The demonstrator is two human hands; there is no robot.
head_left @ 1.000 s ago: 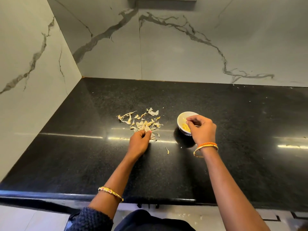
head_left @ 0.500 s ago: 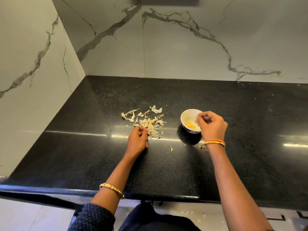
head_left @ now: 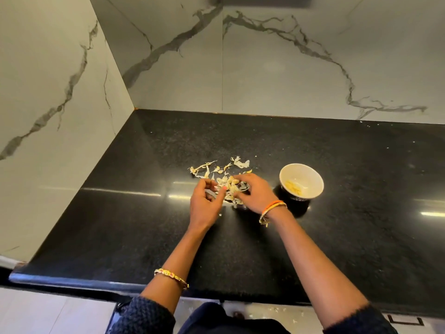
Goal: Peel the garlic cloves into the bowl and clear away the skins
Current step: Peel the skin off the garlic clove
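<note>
A loose pile of pale, papery garlic skins (head_left: 225,173) lies on the black counter (head_left: 240,249). My left hand (head_left: 204,204) is cupped against the pile's near left side, fingers loosely bent. From the right, my right hand (head_left: 256,192) reaches in, its fingers lying over the near part of the skins. The two hands nearly meet, with skins between them. A small white bowl (head_left: 313,174) stands to the right of the pile, with yellowish peeled garlic cloves (head_left: 294,186) in its bottom.
Marble-patterned walls close the counter at the back and on the left, meeting in a corner (head_left: 134,108). The counter's rounded front edge (head_left: 72,282) runs along the bottom. A few tiny skin flecks (head_left: 255,156) lie beyond the pile.
My right hand has left the bowl and moved left onto the skin pile. My left hand has opened from its pinch and cups the pile. The camera has shifted right.
</note>
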